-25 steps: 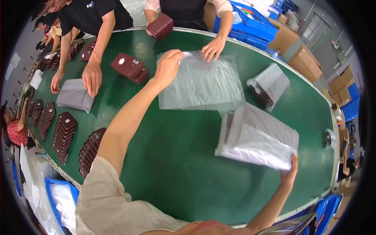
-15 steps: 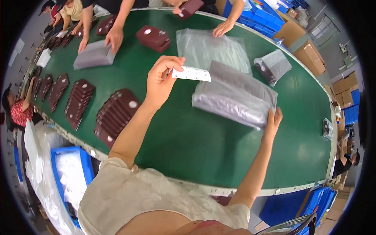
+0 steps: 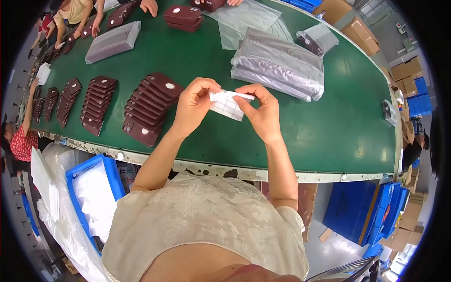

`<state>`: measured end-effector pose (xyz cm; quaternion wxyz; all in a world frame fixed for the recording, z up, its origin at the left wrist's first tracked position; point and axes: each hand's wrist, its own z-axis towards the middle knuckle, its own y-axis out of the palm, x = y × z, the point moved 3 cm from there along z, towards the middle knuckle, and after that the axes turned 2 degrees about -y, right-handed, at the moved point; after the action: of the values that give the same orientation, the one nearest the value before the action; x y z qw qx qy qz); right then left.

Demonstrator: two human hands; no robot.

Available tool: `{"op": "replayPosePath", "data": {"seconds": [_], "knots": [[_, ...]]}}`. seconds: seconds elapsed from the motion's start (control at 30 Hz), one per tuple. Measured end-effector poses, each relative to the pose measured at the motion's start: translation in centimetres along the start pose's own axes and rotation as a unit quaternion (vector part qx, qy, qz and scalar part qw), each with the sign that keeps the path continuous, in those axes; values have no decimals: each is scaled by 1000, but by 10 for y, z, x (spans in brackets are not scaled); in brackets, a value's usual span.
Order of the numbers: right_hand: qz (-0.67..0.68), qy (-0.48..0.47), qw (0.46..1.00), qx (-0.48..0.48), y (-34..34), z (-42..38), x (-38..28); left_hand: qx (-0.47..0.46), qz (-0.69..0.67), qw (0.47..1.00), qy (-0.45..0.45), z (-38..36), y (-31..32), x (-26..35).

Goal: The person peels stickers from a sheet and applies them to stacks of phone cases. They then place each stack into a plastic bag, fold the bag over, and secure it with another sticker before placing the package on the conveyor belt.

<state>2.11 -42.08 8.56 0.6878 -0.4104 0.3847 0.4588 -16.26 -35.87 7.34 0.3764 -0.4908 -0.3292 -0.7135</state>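
Between my two hands, above the green table (image 3: 329, 152), is a white sheet of labels (image 3: 227, 108) with its top edge folded or peeled. My left hand (image 3: 195, 105) pinches its left end, and my right hand (image 3: 263, 110) pinches the right end between thumb and fingers. Just beyond them lies a large plastic-wrapped bundle (image 3: 279, 63). A fanned stack of dark red cases (image 3: 150, 105) is left of my left hand.
More stacks of dark red cases (image 3: 97, 101) line the table's left. Farther back lie a wrapped pack (image 3: 114, 42), flat clear bags (image 3: 251, 19) and a smaller wrapped pack (image 3: 319, 37). Co-workers' hands (image 3: 149, 6) reach over the far edge. A blue crate (image 3: 114, 176) stands below left.
My right hand has left the wrapped bundle and now grips the label sheet with my left hand. The view has shifted, and the sheet is nearer my body. Co-workers' hands have moved.
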Motion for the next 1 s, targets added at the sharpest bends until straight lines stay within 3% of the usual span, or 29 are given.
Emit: {"op": "replayPosePath", "data": {"seconds": [0.23,0.37,0.47,0.53,0.67,0.77,0.87,0.9,0.93,0.97,1.0], "knots": [[68,72,995,7,11,-27,12,-17,97,990,-100,-21,12,-1],[-34,4,999,33,8,-35,-1,-12,182,977,-108,-23,10,-5],[-258,-124,958,34,5,-38,-7,-27,212,969,-120,-25,10,-8],[-289,-137,947,34,10,-43,-4,-39,224,966,-124,-25,11,-11],[-367,-202,907,37,22,-45,12,-47,185,967,-166,-26,0,-39],[-379,-237,894,39,35,-43,31,-17,34,965,-259,-27,-15,-65],[-209,-219,942,145,38,-29,53,17,30,964,-263,-30,-30,-76],[-210,-222,941,147,35,-21,67,35,26,963,-267,-29,-34,-79],[153,-19,968,199,23,-9,95,33,25,964,-264,-28,-38,-83],[489,189,824,215,23,-3,122,33,37,965,-258,-28,-42,-87],[488,187,825,216,16,5,125,32,50,966,-252,-29,-45,-89]]}}
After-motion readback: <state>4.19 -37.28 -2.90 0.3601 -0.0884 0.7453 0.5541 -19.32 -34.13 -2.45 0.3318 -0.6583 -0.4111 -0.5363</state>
